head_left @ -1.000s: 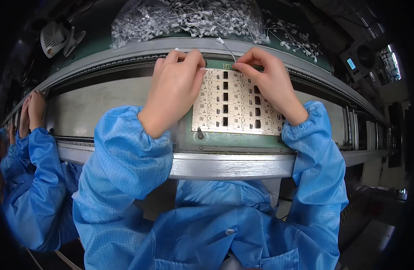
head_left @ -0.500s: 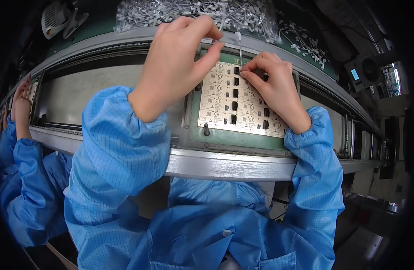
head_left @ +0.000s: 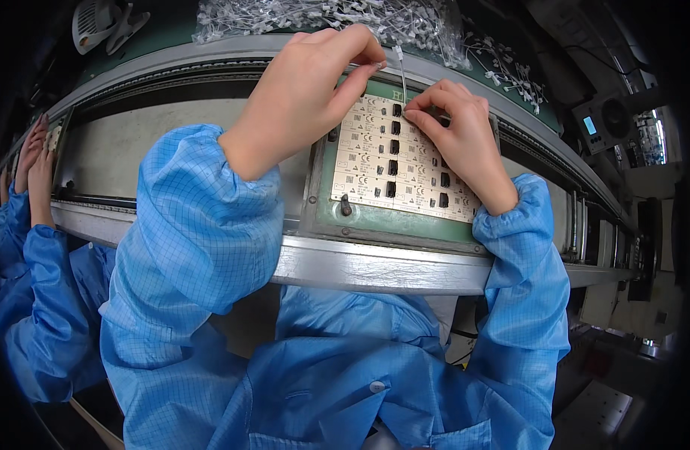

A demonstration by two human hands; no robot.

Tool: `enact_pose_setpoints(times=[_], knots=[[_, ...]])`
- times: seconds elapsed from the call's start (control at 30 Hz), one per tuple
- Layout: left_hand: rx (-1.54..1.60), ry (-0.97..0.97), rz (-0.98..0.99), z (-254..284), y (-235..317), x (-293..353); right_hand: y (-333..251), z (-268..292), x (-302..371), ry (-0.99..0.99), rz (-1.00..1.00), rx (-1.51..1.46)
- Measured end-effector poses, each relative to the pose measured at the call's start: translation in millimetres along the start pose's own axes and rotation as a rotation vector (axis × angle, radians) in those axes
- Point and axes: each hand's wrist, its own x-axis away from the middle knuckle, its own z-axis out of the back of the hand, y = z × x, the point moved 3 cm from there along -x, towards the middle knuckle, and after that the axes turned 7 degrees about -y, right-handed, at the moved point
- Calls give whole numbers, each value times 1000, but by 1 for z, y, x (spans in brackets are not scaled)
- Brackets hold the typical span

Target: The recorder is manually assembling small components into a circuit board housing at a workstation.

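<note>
My right hand (head_left: 465, 139) pinches the lower end of a thin white cable (head_left: 404, 81) beside the top black connector (head_left: 397, 110) on a pale circuit board panel (head_left: 364, 196). The cable's white plug points away from me, past the panel's far edge. My left hand (head_left: 300, 94) hovers over the panel's far left corner, thumb and forefinger pinched together. A tiny pale bit shows at those fingertips, too small to name. Black connectors line the panel's middle, with more on its right half, partly covered by my right hand. Underneath lies a green fixture plate (head_left: 405, 225).
A clear bag (head_left: 322, 19) of white-plugged cables lies beyond the rail, with loose cables (head_left: 502, 71) to its right. A metal rail (head_left: 382, 266) runs along the near side. At the left, a co-worker's hands (head_left: 37, 161) are over the same line. A dark device with a lit screen (head_left: 591, 124) stands right.
My left hand has shifted slightly to the right, and its fingertips have come a little closer to the cable. My right hand keeps its pinch beside the top connector.
</note>
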Motion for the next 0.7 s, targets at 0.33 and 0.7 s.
enact_pose_setpoints(times=[0.33, 0.7], knots=[[87, -68, 119, 7, 8, -4, 11, 0, 0, 17, 112, -74], [-93, -33, 55, -14, -17, 5, -12, 16, 26, -113, 111, 185]])
